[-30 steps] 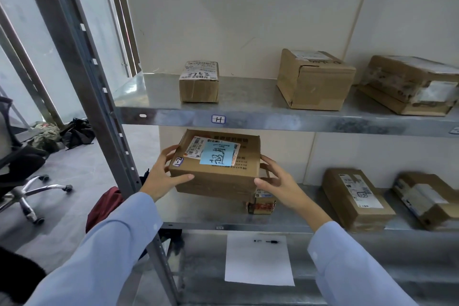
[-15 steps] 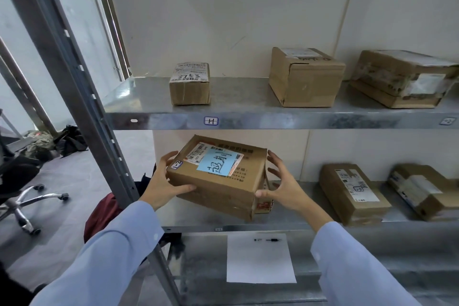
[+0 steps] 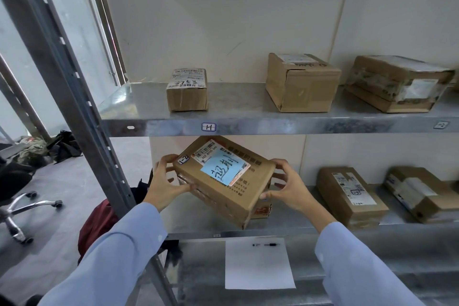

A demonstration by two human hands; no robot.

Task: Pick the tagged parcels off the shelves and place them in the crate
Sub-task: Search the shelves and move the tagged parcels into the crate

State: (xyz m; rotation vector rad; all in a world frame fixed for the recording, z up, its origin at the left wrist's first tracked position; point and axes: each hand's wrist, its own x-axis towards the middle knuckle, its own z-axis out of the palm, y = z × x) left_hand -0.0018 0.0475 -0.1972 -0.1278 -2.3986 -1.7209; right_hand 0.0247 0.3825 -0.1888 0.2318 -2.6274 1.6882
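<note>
Wall: you face a plain cream wall (image 3: 223,20).
Floor: grey floor (image 3: 67,181) on your left.
Chair: office chair (image 3: 22,206) with a chrome wheeled base, at your far left.
Window: frosted glass panes (image 3: 67,32), bright with daylight.
Bags: dark bags (image 3: 49,149) heaped on the floor near the panes.

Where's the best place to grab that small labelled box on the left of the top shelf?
Take the small box by its left and right side faces, reaching in from the front. It stands alone with bare upper shelf on both sides, and is probably narrow enough for one hand.
</note>
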